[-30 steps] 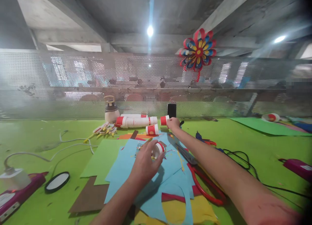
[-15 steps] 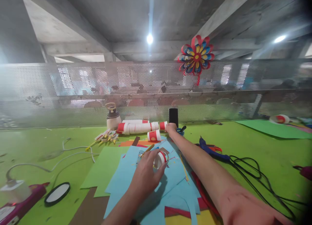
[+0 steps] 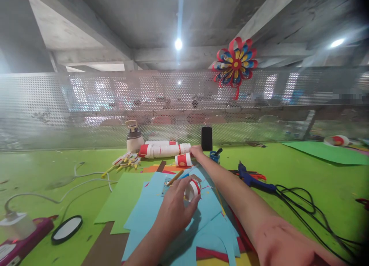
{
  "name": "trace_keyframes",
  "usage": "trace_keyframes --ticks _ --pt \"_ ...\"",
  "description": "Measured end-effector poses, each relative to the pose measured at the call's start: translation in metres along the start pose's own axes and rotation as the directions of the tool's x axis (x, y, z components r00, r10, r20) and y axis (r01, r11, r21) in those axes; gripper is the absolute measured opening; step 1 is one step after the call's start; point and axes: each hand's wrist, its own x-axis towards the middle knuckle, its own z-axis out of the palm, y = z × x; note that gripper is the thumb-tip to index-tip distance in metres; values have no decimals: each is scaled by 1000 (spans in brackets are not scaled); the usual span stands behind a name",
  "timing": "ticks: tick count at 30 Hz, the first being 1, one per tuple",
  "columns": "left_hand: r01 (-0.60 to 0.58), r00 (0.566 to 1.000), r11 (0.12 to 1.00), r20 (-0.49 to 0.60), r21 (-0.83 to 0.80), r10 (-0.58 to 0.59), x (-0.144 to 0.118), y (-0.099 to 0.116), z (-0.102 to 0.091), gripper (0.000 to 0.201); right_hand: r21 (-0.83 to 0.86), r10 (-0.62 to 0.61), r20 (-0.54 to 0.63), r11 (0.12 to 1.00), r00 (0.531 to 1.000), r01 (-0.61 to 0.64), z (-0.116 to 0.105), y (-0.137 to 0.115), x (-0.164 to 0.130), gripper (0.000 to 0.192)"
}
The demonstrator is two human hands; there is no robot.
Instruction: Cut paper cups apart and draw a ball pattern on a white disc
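Two hands among paper cups on a cluttered green table [image 3: 43, 170].

The left hand [image 3: 174, 206] grips a red-and-white cup [image 3: 192, 189] over the blue paper [image 3: 155, 208], with a pencil [image 3: 174, 178] just beyond it. The right hand [image 3: 196, 151] is stretched far out, touching the end of the cup stack [image 3: 165, 150] lying on its side; whether it has closed on anything cannot be told. Another cup [image 3: 183, 160] lies just beside it. A phone [image 3: 206, 138] stands behind, a glue gun [image 3: 253, 179] and black cable [image 3: 302, 204] lie to the right, and a bottle [image 3: 133, 137] stands to the left.
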Motion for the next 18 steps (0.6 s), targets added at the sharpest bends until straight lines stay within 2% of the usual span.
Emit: trace_keyframes --ticks 5,9,14,18 --pt "-28 1000 997 -3 69 29 1 2 -2 43 -77 -79 -33 994 996 76 -6 -3 -8 34" --pt "-26 1000 999 -4 24 26 2 5 -2 44 -197 -145 -41 971 989 134 -22 -9 -13 33" --pt "66 997 987 -29 -146 -71 3 4 0 45 -366 -251 -15 902 968 228 -50 -22 -29 31" --pt "180 980 949 -31 -259 -195 8 0 3 43 -459 -333 75 825 940 329 -72 -20 -69 30"
